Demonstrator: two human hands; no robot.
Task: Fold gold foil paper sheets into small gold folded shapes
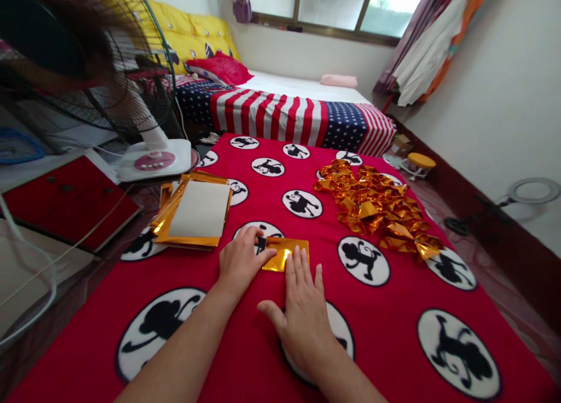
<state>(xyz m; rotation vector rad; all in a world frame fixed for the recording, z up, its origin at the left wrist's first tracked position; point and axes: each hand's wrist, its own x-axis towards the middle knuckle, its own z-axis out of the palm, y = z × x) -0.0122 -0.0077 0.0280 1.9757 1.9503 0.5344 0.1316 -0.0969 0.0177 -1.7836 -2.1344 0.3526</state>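
**Pressing a small gold foil rectangle flat between two bare hands**

Working at the middle of a red worktop cover, printed with black monkeys in white circles. Handling a shiny gold foil rectangle, lying flat just beyond the wrists, between the two hands.

Bringing the left hand to the left end of the foil, curling the fingers and laying the thumb over that edge. Hiding the underside of this grip, so not being able to tell a true pinch from simple steadying. Resting the right hand palm down, keeping that grip open, touching the right part of the foil with straight fingertips and spreading the thumb out over the cloth.

Judging by this pose, probably smoothing or creasing the foil, rather than lifting or twisting. For any next move, seemingly calling for light, even pressure from the right fingertips, a steady left edge, and care against skewing the corners or sliding the slick foil over soft cloth.

Showing, to the left of the hands, a stack of larger gold foil sheets under a pale rectangular sheet. Showing, to the right, a heap of pinched, crinkled gold foil pieces. Standing farther off: a fan at left and a bed beyond the worktop.
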